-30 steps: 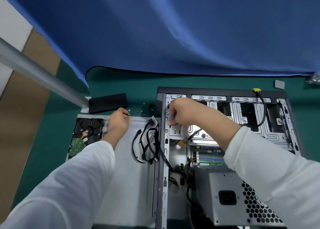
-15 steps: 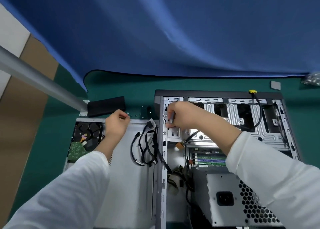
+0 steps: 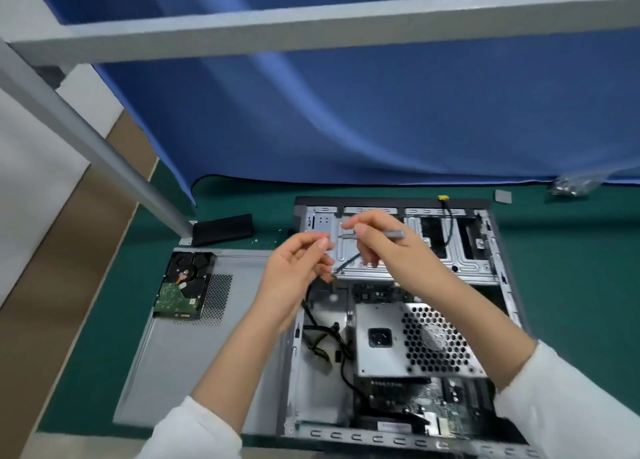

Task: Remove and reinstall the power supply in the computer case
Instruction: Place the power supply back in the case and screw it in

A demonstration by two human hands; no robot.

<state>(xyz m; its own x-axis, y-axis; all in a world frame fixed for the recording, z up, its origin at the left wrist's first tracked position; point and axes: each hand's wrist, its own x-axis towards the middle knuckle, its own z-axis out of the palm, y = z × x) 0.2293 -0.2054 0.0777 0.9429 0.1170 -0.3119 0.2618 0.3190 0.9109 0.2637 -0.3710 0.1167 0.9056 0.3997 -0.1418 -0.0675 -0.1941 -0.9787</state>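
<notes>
While both hands hover over the far half of the open computer case (image 3: 498,278), I log the items as follows. Right hand (image 3: 388,247): raised above the drive cage, fingers curled round a slim grey screwdriver (image 3: 384,234) that lies roughly level, its tip toward the left. Left hand (image 3: 294,268): raised just left of the right one, fingers bent inward with thumb and forefinger close together; the blur keeps me from telling whether they pinch anything. Both wrists come out of white sleeves (image 3: 568,410).

Power supply (image 3: 412,340): silver box, socket and honeycomb grille facing up, sitting inside the case in its middle, near of the drive cage and far of the motherboard (image 3: 415,403). Black cables (image 3: 332,334) run through the case just left of it. A black lead with a yellow plug (image 3: 442,198) hangs over the far rim of the case.

Side panel (image 3: 180,347): grey sheet lying flat on the green mat (image 3: 571,285), touching the left side of the case. Hard drive (image 3: 183,285): circuit board up, resting on the far left corner of that panel. Black block (image 3: 223,229): on the mat just far of the panel, by the foot of a grey frame post (image 3: 104,153). Small grey pad (image 3: 503,196) and a clear bag of parts (image 3: 571,184): far right on the mat, at the edge of the blue curtain (image 3: 346,112).
</notes>
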